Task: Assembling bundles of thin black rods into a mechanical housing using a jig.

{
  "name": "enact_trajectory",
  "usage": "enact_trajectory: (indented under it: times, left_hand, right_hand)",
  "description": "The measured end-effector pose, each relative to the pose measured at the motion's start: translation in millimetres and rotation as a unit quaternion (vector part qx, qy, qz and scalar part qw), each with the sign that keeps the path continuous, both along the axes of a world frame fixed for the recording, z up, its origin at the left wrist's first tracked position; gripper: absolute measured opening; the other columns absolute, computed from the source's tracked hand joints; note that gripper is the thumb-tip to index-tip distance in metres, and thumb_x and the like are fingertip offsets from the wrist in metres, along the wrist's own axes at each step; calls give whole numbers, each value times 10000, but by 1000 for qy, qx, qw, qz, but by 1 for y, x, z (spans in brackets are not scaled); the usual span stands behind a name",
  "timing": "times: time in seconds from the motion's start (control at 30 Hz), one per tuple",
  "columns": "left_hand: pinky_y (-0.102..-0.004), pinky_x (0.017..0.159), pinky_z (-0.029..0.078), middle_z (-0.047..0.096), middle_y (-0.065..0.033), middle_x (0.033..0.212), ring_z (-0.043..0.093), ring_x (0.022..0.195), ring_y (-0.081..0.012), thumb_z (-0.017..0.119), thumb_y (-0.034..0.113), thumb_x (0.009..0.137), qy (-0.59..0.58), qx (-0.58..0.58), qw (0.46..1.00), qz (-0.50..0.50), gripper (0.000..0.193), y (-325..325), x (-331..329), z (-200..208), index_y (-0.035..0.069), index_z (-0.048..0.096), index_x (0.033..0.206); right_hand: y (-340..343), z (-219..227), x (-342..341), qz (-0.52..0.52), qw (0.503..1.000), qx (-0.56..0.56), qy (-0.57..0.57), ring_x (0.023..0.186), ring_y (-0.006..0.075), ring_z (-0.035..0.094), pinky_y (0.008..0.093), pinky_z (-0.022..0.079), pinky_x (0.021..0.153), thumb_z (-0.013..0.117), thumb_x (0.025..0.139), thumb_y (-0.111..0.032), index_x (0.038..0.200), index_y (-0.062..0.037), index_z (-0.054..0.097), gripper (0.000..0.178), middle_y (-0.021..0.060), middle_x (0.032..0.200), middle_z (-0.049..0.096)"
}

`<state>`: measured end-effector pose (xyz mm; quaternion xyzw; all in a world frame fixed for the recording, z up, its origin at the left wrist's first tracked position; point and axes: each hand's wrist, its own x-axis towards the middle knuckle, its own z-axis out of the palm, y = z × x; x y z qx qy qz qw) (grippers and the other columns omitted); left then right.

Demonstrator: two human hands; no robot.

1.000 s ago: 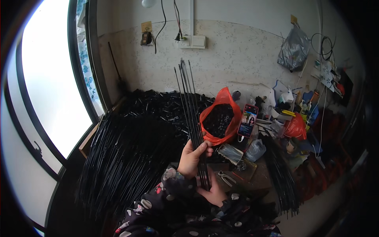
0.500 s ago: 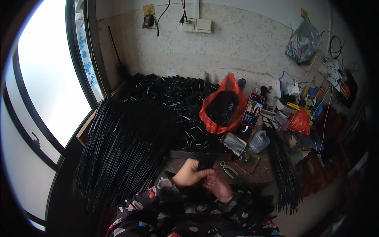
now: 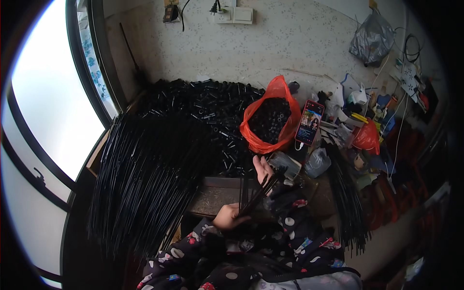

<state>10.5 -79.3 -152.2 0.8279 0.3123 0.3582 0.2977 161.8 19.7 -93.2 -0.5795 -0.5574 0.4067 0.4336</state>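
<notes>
My left hand point(image 3: 228, 217) is closed around a small bunch of thin black rods point(image 3: 257, 197), low in front of my body. The rods slant up to the right from that fist, and some of them pass in front of my right wrist. Beyond them reaches my right hand point(image 3: 262, 169), fingers stretched out and nothing seen in them. It is just short of a red plastic bag point(image 3: 247, 131) holding many small black parts point(image 3: 274, 123). Short black tubular pieces point(image 3: 203, 104) lie heaped behind and to the left of the bag.
A thick sheaf of long black rods point(image 3: 140, 183) spreads over the table's left side; a smaller sheaf point(image 3: 345, 203) hangs at the right. A lit phone point(image 3: 309, 123) stands beside the bag, its cable attached. Clear plastic bags point(image 3: 317, 162) and clutter fill the right side.
My right hand has left my left hand and stretched forward toward the red bag. The bunch in my left hand now tilts right. Pliers seen earlier are hidden by my right arm.
</notes>
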Motion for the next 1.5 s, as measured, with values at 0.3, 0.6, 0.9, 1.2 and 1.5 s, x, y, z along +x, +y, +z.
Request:
enact_trajectory:
  times: [0.3,0.6,0.9,1.2,1.5]
  left_hand:
    - [-552,1025,177,140,-205,1446,163,1339,-349,751,372,554,201,118,963,134,989,-6,-6,6,97,269,1372]
    - [-511,1063,178,390,-102,1355,308,1295,-276,548,221,709,214,254,917,-220,335,21,-9,-19,106,601,1019]
    - [-498,1057,192,448,-94,1300,354,1268,-264,565,219,652,166,201,945,-195,464,25,-6,-6,85,568,1096]
    - [-513,1050,205,505,-103,1219,403,1217,-277,571,240,711,142,266,931,-206,302,23,-11,-23,85,635,962]
    - [-476,1051,232,522,-93,1200,415,1206,-251,581,231,697,148,218,941,-214,254,30,-3,-12,83,638,895]
  right_hand:
    - [-106,28,44,493,803,-78,326,1007,326,569,386,399,930,103,826,-697,1135,105,499,947,241,1034,597]
    - [-19,-70,10,209,812,-345,421,885,212,598,294,484,684,482,904,-378,1004,-70,526,327,92,1013,601]
    - [-27,-45,12,-19,953,-106,283,989,160,542,312,429,828,495,909,-346,1169,-74,484,377,62,1118,553]
    - [-24,-44,-17,235,879,-121,397,1107,256,493,371,413,895,428,929,-350,1365,-113,275,520,138,1244,467]
    - [-33,-70,-1,57,976,-115,173,923,135,569,253,453,761,537,897,-222,1075,11,553,293,79,1045,605]
